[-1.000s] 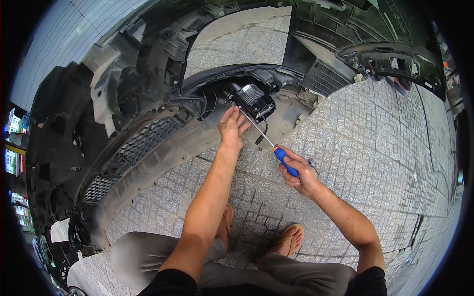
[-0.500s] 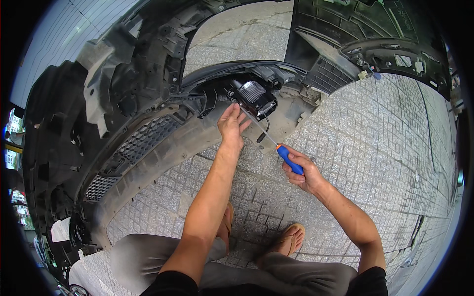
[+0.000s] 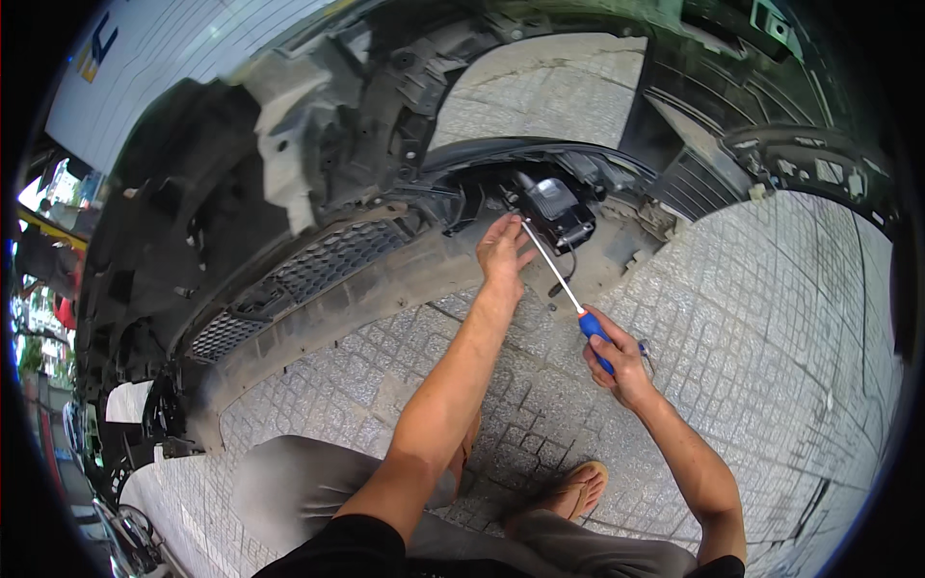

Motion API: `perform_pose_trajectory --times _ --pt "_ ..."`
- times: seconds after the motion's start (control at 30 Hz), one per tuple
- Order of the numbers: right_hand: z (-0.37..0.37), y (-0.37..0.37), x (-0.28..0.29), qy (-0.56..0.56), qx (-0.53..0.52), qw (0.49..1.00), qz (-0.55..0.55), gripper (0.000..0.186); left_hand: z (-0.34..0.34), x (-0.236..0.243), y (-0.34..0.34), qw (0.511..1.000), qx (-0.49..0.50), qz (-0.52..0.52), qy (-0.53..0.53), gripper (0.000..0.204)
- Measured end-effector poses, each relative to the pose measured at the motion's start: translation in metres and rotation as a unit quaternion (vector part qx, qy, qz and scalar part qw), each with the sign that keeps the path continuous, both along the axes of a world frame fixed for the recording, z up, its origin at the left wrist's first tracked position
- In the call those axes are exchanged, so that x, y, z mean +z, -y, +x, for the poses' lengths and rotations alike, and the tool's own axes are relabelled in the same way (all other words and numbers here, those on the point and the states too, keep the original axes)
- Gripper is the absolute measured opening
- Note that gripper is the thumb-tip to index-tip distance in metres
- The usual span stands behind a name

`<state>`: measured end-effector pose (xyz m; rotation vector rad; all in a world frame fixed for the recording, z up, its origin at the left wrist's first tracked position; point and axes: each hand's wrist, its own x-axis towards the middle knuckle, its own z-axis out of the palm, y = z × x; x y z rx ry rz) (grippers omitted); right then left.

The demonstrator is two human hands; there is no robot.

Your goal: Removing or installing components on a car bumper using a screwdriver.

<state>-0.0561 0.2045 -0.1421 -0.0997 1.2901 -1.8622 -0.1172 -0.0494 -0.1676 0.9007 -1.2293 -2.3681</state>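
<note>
My right hand [image 3: 620, 364] is closed around the blue handle of a screwdriver [image 3: 556, 258]. Its long metal shaft slants up and left toward a black boxy unit [image 3: 560, 214] with a shiny, light-catching top face. That unit sits against the inside of a black car bumper [image 3: 366, 279]. A short black cable [image 3: 568, 273] hangs from its near side. At the shaft's tip, my left hand [image 3: 501, 255] has thumb and forefinger pinched together, the other fingers loosely apart. Whatever lies in that pinch is hidden.
The bumper curves across the left and far side, with honeycomb grille mesh [image 3: 332, 260] and a torn grey bracket [image 3: 289, 144]. Grey paving [image 3: 752, 318] lies under it and to the right. My sandalled foot [image 3: 568, 493] is close by, and a bicycle wheel [image 3: 140, 525] shows at lower left.
The view has shifted, so the bumper and both hands appear farther right. Both hands keep their places at the unit, the right still gripping the screwdriver.
</note>
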Motion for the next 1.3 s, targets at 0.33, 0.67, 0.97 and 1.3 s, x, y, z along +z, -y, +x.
perform_pose_trajectory --times 0.33,0.67,0.97,1.3 --pt "-0.001 -0.007 -0.013 0.101 -0.078 0.991 -0.028 0.050 -0.023 -0.026 -0.009 0.998 -0.029 0.038 0.047 0.037" --pt "0.011 -0.032 -0.006 0.118 -0.093 0.988 -0.033 0.055 -0.019 -0.025 -0.024 0.995 -0.034 0.094 0.005 0.031" --pt "0.003 -0.022 0.004 0.136 -0.073 0.985 -0.078 0.052 -0.018 -0.012 -0.011 0.993 -0.036 0.112 0.015 0.031" --pt "0.010 -0.019 -0.007 0.107 -0.060 0.990 -0.071 0.054 -0.009 -0.019 -0.007 0.990 -0.034 0.136 -0.016 0.036"
